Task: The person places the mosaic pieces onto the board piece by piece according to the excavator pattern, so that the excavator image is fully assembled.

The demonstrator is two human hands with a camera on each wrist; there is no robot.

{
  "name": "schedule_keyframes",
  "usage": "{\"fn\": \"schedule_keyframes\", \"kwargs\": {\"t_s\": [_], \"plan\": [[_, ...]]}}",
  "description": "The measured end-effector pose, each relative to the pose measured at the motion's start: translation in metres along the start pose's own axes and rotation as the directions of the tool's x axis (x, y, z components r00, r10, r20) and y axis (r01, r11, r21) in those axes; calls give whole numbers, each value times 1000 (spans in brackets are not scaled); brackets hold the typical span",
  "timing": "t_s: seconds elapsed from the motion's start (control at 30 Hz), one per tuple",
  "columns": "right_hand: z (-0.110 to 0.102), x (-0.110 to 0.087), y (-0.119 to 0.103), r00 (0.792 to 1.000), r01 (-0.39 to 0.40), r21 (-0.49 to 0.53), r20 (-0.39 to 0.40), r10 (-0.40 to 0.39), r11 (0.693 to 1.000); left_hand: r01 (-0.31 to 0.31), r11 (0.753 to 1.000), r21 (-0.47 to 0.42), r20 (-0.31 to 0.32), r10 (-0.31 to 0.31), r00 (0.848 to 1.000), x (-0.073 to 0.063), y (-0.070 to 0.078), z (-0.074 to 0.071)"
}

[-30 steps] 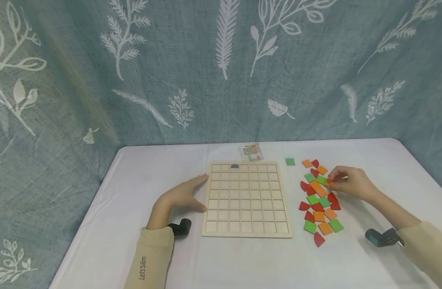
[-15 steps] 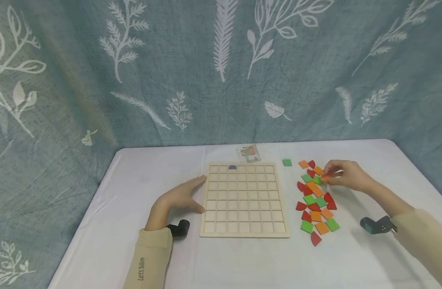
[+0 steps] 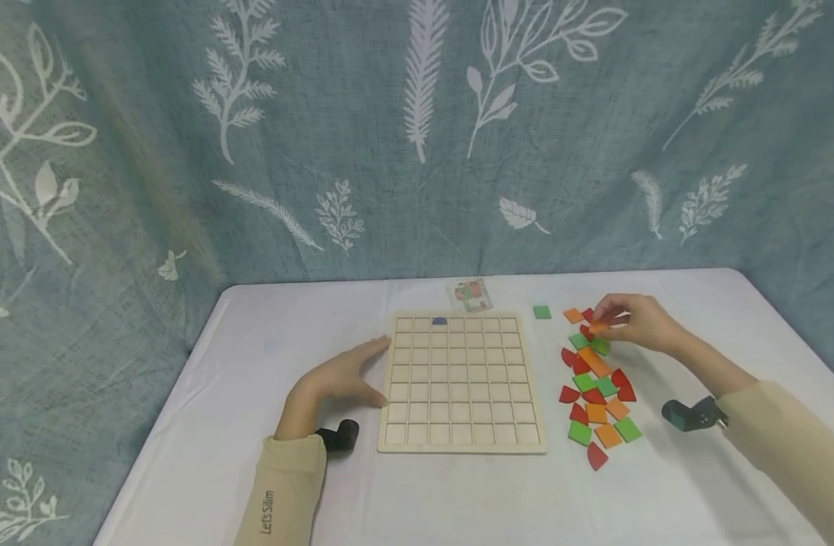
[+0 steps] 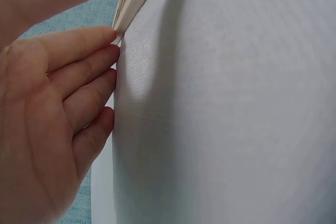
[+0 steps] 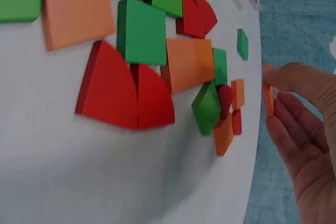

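My right hand [image 3: 638, 324] pinches an orange square tile [image 5: 269, 97] between thumb and fingers, over the far end of the loose tiles. In the right wrist view the tile stands edge-on, apart from the others. On the table below lie a light green tile [image 5: 206, 108], red quarter-round tiles [image 5: 107, 87] and another orange tile [image 5: 223, 134]. My left hand [image 3: 345, 375] lies beside the wooden grid board [image 3: 461, 448], thumb and fingers spread, tips right at its left edge. The left wrist view shows those fingers [image 4: 86, 80] nearly straight, holding nothing.
A dark blue half-round piece [image 3: 440, 321] sits in a top-row cell of the board. Behind the board lies a picture card [image 3: 481, 305], and right of it a lone green tile [image 3: 542, 312]. Several red, green and orange tiles [image 3: 597, 412] spread along the board's right.
My right hand has moved left and farther back, carrying the orange tile. My left hand has stayed at the board's edge. The head view has shifted slightly.
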State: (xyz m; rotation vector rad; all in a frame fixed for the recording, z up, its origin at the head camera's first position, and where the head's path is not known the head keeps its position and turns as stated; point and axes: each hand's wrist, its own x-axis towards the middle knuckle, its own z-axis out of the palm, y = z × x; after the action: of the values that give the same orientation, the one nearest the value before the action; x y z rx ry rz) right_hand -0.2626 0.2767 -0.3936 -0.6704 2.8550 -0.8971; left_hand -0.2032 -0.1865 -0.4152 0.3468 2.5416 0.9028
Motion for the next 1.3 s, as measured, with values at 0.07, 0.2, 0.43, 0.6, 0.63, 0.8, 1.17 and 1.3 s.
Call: {"fn": "schedule_keyframes", "kwargs": {"t_s": [0.07,0.2,0.43,0.6,0.63,0.8,1.17,1.3], "plan": [[3,5,-3,1000,10,12,0,-10,1000,-3,1000,1,3,3,1000,0,-1,0],[10,16,-12,1000,23,27,1,-23,999,-4,1000,4,4,4,1000,0,-1,1],[24,38,-30,998,68,45,4,-69,997,-4,1000,-2,3,4,1000,1,-2,4],[34,54,-43,994,107,110,24,-111,988,0,1000,-3,-3,0,1000,3,-3,4],[37,57,-45,993,114,123,29,-119,986,3,1000,-1,-5,-3,1000,3,-3,4],[51,71,-54,986,146,169,53,-157,975,6,1000,2,-2,-6,1000,3,-3,3],[87,100,-84,969,221,211,61,-238,952,-2,1000,2,-11,2,1000,0,-1,3],[99,108,-95,964,236,212,72,-256,948,6,1000,7,-21,-6,1000,-1,-1,2]]}}
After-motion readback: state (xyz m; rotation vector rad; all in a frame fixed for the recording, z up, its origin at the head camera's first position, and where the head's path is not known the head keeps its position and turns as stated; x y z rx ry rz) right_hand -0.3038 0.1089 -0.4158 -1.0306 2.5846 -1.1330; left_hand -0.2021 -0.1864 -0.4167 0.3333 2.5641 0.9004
